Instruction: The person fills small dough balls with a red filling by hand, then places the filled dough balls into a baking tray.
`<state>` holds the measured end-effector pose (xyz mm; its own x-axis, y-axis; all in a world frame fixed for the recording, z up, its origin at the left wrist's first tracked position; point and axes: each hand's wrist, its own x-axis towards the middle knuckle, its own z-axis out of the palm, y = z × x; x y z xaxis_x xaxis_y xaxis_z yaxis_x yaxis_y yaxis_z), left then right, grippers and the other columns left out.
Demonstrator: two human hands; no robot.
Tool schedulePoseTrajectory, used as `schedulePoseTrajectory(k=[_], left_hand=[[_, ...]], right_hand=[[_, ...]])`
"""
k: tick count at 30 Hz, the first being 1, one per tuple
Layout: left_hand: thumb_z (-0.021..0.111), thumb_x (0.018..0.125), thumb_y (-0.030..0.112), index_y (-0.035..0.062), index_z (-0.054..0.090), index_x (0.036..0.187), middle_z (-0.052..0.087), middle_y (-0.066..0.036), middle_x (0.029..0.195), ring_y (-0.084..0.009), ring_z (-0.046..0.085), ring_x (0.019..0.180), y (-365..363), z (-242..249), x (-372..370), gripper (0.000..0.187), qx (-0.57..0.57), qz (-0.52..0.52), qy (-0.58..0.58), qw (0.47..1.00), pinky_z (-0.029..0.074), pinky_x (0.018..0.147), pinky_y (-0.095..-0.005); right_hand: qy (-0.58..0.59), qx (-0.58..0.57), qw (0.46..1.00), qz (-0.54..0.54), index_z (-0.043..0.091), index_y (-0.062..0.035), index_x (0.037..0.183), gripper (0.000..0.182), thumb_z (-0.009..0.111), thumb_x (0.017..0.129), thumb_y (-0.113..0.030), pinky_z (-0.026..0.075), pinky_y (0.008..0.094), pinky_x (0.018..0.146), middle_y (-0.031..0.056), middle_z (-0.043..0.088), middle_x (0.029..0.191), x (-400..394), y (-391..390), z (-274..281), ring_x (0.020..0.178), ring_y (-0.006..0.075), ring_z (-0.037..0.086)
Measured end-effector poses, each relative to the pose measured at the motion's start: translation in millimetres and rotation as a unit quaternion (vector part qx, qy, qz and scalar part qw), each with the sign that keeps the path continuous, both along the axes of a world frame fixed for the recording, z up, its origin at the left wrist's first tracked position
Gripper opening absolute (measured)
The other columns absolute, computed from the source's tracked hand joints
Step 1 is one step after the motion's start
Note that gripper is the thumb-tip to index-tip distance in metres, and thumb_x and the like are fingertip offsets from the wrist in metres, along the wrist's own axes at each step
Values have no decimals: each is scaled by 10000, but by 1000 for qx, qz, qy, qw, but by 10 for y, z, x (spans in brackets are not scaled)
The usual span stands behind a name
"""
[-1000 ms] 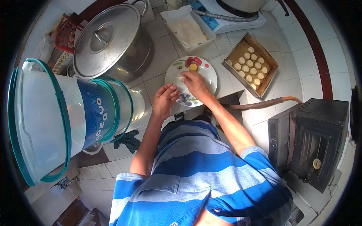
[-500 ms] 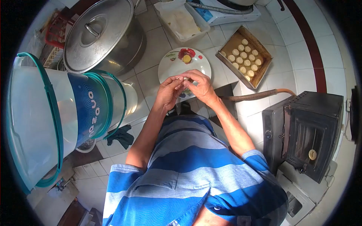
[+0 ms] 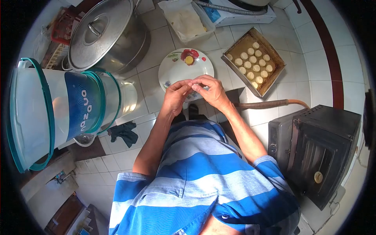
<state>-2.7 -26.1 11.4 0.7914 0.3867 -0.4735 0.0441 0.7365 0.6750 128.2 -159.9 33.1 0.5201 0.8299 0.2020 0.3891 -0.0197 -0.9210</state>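
1. Yellow round piece [image 3: 189, 60]: it lies on the far part of the plate [image 3: 170, 70], by the printed red flower, beyond the fingertips of both hands and apart from them.
2. The left hand [image 3: 176, 95] and right hand [image 3: 212, 92] are over the plate's near side, fingers bent inward, tips meeting. Whether they pinch something small I cannot tell; the curled fingers cover the spot between them. They also hide much of the plate's near rim and its printed pattern there.
3. To the right of the plate, well apart from the fingers, a rectangular metal tray [image 3: 271, 47] holds rows of pale rounds [image 3: 253, 59].
4. Beyond the plate on the tiled worktop [image 3: 161, 39] stands a plastic container [image 3: 211, 32]; white paper [image 3: 183, 21] hides most of its contents, with only bits of yellow showing at the edge.
5. Left of these is a large lidded pot [image 3: 131, 51], cut off at the top edge. Nearer stands a bucket [image 3: 58, 105], its lettering sideways.
6. At far right is a dark oven [image 3: 319, 150]; its inside is too dim to make out.
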Motion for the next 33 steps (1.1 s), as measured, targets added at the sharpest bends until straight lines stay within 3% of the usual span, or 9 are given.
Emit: schedulePoseTrajectory(k=[8, 10, 16, 21, 24, 26, 30, 32, 33], left_hand=[[770, 944, 115, -28, 717, 1150, 751, -92, 1041, -148, 695, 937, -68, -15, -94, 256, 62, -26, 34, 997, 563, 859, -280], [775, 940, 115, -23, 725, 1134, 754, -89, 1022, -143, 695, 910, -40, -81, -129, 244, 72, -37, 29, 996, 566, 844, -278], [775, 933, 104, -15, 734, 1090, 756, -84, 994, -138, 689, 847, 78, -100, -215, 201, 143, -85, 30, 986, 566, 816, -282], [760, 938, 88, -21, 726, 1089, 743, -75, 960, -133, 664, 811, 132, -59, -268, 189, 196, -88, 48, 975, 562, 839, -292], [758, 945, 97, -29, 717, 1105, 727, -77, 924, -123, 639, 805, 160, -54, -280, 207, 110, -14, 25, 994, 560, 874, -298], [720, 973, 84, -46, 684, 1164, 715, -91, 920, -156, 681, 904, 156, 48, -302, 234, 28, 34, 26, 999, 572, 918, -312], [683, 998, 73, -48, 642, 1235, 715, -113, 1003, -204, 708, 1012, 190, -37, -363, 269, -43, 35, 5, 998, 580, 961, -328], [632, 1018, 79, -39, 588, 1318, 663, -124, 1261, -280, 650, 1196, 152, -30, -365, 325, -24, 19, 4, 1000, 517, 1031, -370], [632, 1018, 79, -39, 588, 1318, 663, -124, 1261, -280, 650, 1196, 136, -27, -355, 325, -27, 21, 5, 999, 517, 1031, -370]], right_hand=[[-40, 15, 998, 45, 765, -10, 1075, 164, 725, 919, -39, 584, 349, 818, 109, 730, 1035, 20, -108, -85, 928, 247, 725], [-107, 35, 991, 79, 763, -14, 1074, 175, 723, 906, -37, 582, 353, 807, 106, 719, 1007, 54, -114, -143, 923, 256, 720], [-130, 20, 986, 99, 767, -74, 1041, 161, 711, 891, -83, 560, 400, 808, 102, 674, 949, 68, -140, -160, 910, 300, 672], [-247, 0, 967, 56, 724, -26, 1014, 131, 700, 891, -67, 565, 390, 785, 115, 679, 971, 180, -64, -312, 899, 303, 681], [-337, -3, 941, -7, 665, -39, 982, 106, 654, 880, -64, 551, 431, 783, 110, 632, 896, 354, 112, -609, 866, 329, 645], [-311, -22, 941, -136, 664, -40, 969, 108, 669, 868, -74, 536, 433, 835, 108, 648, 905, 396, 225, -622, 905, 321, 649], [-391, -66, 906, -149, 716, -55, 959, 120, 685, 843, -62, 514, 437, 896, 114, 677, 1143, 511, 303, -758, 1021, 311, 633], [-392, -91, 904, -144, 766, -64, 1032, 207, 755, 827, -94, 531, 424, 906, 107, 671, 1182, 507, 287, -740, 1002, 331, 651], [-321, -68, 934, -139, 760, -61, 1084, 249, 767, 841, -111, 547, 410, 889, 120, 670, 1182, 449, 264, -636, 1027, 321, 657]])
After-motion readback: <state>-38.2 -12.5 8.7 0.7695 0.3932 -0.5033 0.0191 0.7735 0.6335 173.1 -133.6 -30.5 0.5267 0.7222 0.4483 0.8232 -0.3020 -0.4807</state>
